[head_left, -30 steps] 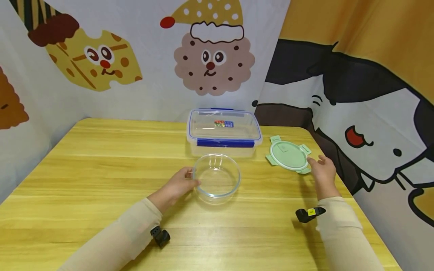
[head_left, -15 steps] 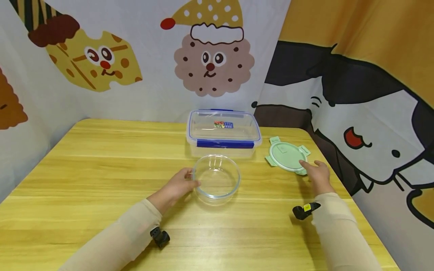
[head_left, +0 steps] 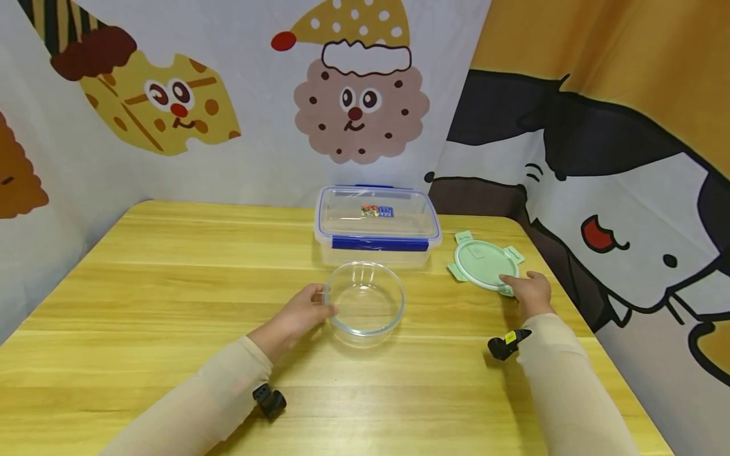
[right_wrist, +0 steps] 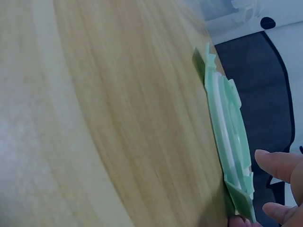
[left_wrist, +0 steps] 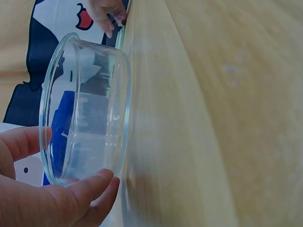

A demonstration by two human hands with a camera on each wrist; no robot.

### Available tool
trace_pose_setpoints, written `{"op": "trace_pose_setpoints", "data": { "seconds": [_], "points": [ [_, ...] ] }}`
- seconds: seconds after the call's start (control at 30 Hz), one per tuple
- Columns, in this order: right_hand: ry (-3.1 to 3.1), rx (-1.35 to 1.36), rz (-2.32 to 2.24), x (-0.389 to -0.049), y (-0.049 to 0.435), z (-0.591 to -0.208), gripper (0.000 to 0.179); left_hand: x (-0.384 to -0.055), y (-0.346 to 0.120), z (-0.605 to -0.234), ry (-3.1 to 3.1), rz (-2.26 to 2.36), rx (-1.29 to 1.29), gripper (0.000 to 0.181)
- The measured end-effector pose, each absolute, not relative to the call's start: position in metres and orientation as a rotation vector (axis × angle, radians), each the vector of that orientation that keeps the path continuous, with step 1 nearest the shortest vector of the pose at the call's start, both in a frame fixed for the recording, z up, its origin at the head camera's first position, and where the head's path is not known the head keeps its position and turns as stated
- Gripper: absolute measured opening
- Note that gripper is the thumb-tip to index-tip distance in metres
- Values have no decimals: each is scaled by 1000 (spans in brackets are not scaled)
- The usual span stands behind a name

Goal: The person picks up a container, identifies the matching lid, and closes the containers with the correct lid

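Observation:
A clear round glass bowl [head_left: 365, 332] stands on the table. My left hand [head_left: 299, 316] holds it by its left side, the thumb at the rim and fingers along the outer wall, as the left wrist view shows. To the right lies a round light-green lid [head_left: 485, 263] with its side flaps spread out. At the lid's near right edge is my right hand [head_left: 530, 294]. In the right wrist view, the thumb and one finger stand apart from the lid [right_wrist: 229, 127], while another fingertip [right_wrist: 239, 221] sits low beside a flap, partly hidden.
Behind the bowl stands a clear rectangular food container [head_left: 376, 221] with a blue-clipped lid. The wooden table [head_left: 171, 285] ends at a cartoon-printed cloth [head_left: 256, 177] at the back and along the right side.
My right hand has shifted left and slightly nearer, bringing its thumb over the lid's near right edge. The left hand, bowl and lid look unmoved.

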State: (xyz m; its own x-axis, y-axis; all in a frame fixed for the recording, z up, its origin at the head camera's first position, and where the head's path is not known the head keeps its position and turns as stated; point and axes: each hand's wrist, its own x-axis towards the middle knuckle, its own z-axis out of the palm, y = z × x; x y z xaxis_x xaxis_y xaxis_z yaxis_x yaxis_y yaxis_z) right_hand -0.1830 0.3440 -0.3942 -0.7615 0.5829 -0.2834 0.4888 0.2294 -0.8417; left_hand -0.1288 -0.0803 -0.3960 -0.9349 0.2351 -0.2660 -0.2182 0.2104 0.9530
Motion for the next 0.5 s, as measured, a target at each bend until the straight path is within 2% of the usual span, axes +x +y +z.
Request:
{"op": "trace_pose_setpoints", "data": {
  "seconds": [0.5],
  "points": [
    [-2608,-1064,1271,-188,340,-392,68,-129,-80,-400,2134,1797,24,56]
  ]
}}
